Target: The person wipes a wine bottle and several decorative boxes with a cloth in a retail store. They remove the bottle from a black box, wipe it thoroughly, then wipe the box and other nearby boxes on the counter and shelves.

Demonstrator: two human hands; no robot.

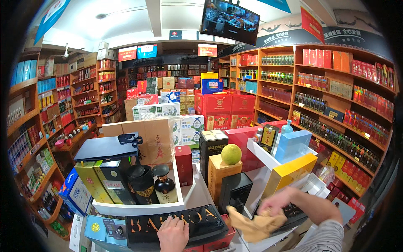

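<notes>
My left hand [173, 233] rests with its fingers on a long black box with orange lettering [201, 220], at the bottom middle. My right hand [275, 201] grips a tan cloth [256, 225], which hangs over a dark box [292, 211] at the lower right. Close to the cloth stand a black box [236, 189] and an upright yellow box [288, 173]. A wooden box [220, 179] with a round green fruit [231, 154] on top is behind the black box. The palm side of both hands is hidden.
A white tray [138, 209] holds boxes and dark bottles [165, 186] at left. Light blue boxes [100, 231] lie beside the long black box. Another white tray [264, 154] holds a light blue box [292, 145]. Stacked cartons and full wooden shelves [294, 75] surround the counter.
</notes>
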